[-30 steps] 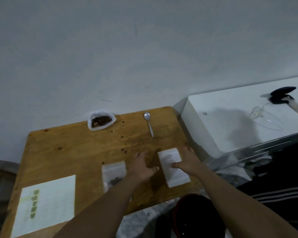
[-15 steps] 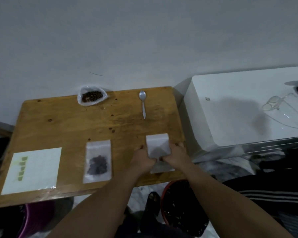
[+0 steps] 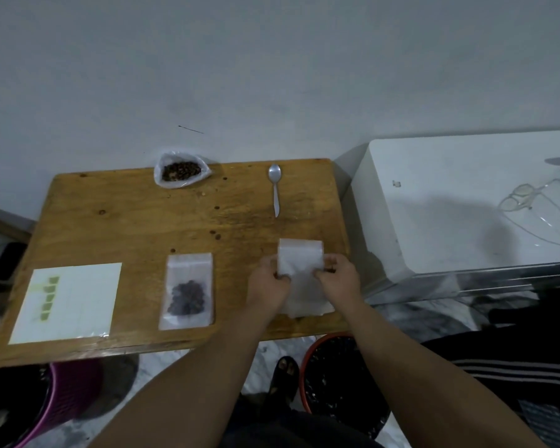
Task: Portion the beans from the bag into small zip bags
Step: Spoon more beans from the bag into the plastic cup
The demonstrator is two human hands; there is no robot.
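Bean bag: open clear plastic bag of brown beans [image 3: 180,171], at the far edge of the wooden table [image 3: 126,227]
Filled bag: small clear zip bag holding dark beans [image 3: 188,291], flat near the front edge
Hands: left hand [image 3: 267,287] and right hand [image 3: 338,279] pinch an empty clear zip bag [image 3: 299,258], by the right edge

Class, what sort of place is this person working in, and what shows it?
Probably a home room: a small wooden table against a bare wall, a white appliance beside it with spectacles on top.
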